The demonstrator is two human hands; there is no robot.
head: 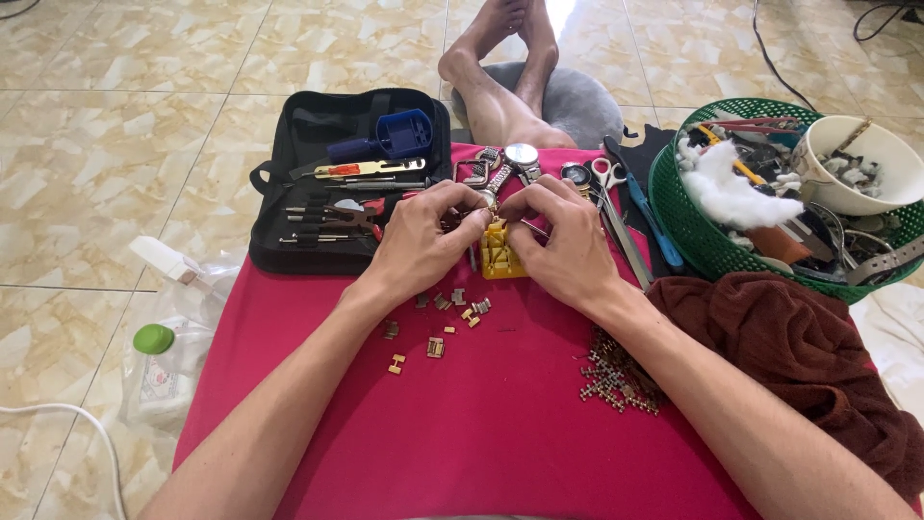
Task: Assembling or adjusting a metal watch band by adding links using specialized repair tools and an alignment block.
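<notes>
With the watch band lying over the yellow holder on the red surface, left hand fingers pinch it steady while right hand fingers pinch a thin pin tool; best kept upright, pressed gently.

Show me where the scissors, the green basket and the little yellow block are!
scissors (606, 176), head view, on the handle loops.
green basket (685, 223), head view, on its front wall.
yellow block (500, 256), head view, on its top, just below the fingers.
</notes>
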